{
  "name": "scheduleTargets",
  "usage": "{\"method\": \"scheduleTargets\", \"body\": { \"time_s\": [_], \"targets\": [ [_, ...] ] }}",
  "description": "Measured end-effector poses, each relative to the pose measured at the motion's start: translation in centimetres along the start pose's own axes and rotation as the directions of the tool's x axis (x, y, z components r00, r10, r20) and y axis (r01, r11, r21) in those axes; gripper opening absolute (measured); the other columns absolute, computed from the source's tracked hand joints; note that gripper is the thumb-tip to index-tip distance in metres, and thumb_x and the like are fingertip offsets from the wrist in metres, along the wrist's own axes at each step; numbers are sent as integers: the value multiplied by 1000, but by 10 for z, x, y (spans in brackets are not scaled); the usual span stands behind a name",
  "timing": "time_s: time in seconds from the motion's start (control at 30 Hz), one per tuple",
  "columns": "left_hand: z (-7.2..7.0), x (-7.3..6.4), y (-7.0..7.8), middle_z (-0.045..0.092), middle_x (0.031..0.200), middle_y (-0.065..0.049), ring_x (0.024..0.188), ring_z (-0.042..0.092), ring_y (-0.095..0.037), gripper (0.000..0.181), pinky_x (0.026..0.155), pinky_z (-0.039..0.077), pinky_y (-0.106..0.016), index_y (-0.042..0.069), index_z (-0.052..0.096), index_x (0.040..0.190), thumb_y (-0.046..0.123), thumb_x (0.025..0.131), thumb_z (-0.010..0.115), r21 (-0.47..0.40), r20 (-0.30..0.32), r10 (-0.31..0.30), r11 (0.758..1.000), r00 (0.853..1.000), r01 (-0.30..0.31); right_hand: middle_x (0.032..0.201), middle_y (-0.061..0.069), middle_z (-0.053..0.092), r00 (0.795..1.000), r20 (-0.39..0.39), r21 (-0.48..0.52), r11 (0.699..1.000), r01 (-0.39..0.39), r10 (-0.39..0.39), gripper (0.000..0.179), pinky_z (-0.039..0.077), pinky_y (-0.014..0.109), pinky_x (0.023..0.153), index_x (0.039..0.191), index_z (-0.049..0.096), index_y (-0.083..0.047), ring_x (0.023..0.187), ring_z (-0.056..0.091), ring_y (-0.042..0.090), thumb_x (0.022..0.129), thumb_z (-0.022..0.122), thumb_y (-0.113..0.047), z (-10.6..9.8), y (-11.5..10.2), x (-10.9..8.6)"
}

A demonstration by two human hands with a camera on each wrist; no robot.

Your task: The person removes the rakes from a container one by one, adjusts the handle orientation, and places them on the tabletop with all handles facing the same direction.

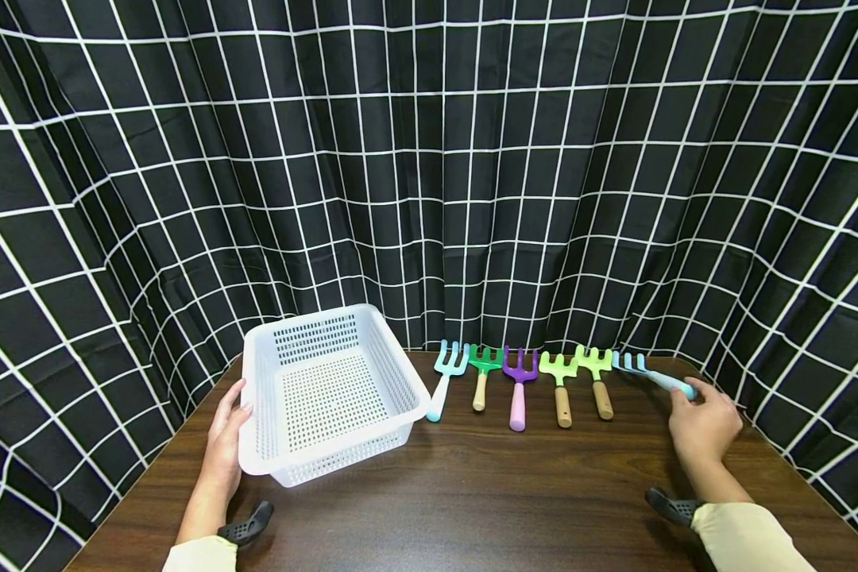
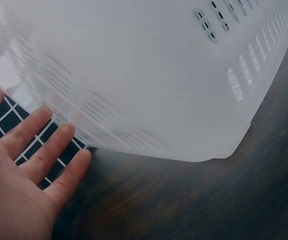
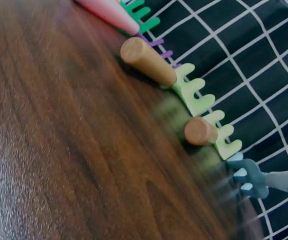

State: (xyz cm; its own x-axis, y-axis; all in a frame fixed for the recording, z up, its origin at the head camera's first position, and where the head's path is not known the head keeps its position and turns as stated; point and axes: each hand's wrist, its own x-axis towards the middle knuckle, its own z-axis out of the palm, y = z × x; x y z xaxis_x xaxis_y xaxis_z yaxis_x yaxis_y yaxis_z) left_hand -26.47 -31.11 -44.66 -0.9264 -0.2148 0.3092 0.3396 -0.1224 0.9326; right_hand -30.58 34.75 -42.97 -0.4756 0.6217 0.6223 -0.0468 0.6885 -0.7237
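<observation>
At the left, my left hand (image 1: 223, 433) rests with straight, spread fingers (image 2: 48, 150) against the side of a white plastic basket (image 1: 329, 441), near its rim. The basket has perforated walls and floor, with nothing in it. My right hand (image 1: 706, 421) pinches the handle end of a light blue hand fork (image 1: 668, 381) at the far right. The fork's tines point left, toward the row of other forks. In the right wrist view, its handle (image 3: 285, 181) and tines show, with just a fingertip at the frame's edge.
Left to right lie another light blue fork (image 1: 439, 389), a green fork (image 1: 481, 381), a purple fork (image 1: 518, 389), and two lime-green forks (image 1: 561, 389) with wooden handles. They sit along the brown table's (image 1: 472, 492) back edge. A black grid-patterned curtain (image 1: 465, 199) surrounds the table.
</observation>
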Motion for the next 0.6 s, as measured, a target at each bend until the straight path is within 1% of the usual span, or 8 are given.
{"method": "scheduleTargets", "body": {
  "time_s": [0.17, 0.33, 0.43, 0.6],
  "targets": [
    [0, 0, 0, 64, 108, 8, 89, 63, -7, 48, 72, 50, -20, 12, 27, 149, 19, 104, 42, 0, 4, 3, 1000, 1000, -3, 97, 32, 60, 999, 42, -46, 998, -30, 32, 23, 32, 56, 87, 104, 67, 6, 98, 50, 48, 83, 67, -3, 0, 7, -2],
    [0, 0, 0, 65, 107, 8, 88, 63, -7, 46, 72, 50, -20, 13, 29, 148, 18, 104, 42, -7, 5, 11, 1000, 1000, -11, 100, 34, 57, 990, 125, -101, 994, -49, 61, 25, 32, 57, 86, 105, 65, 8, 101, 48, 50, 84, 67, -5, -1, 17, -5],
    [0, -1, 0, 65, 107, 8, 87, 64, -7, 45, 71, 50, -20, 13, 30, 147, 18, 104, 42, -12, 6, 17, 1000, 1000, -17, 101, 35, 55, 979, 189, -134, 990, -49, 74, 27, 32, 58, 85, 105, 63, 9, 102, 47, 51, 83, 67, -6, -2, 21, -6],
    [0, -1, 0, 65, 107, 8, 87, 64, -7, 46, 71, 51, -20, 12, 28, 148, 18, 104, 42, -9, 13, 25, 1000, 1000, -24, 95, 31, 59, 954, 287, -173, 984, -42, 91, 30, 33, 56, 79, 106, 62, 9, 93, 50, 48, 81, 69, -6, -3, 24, -6]
  ]
}}
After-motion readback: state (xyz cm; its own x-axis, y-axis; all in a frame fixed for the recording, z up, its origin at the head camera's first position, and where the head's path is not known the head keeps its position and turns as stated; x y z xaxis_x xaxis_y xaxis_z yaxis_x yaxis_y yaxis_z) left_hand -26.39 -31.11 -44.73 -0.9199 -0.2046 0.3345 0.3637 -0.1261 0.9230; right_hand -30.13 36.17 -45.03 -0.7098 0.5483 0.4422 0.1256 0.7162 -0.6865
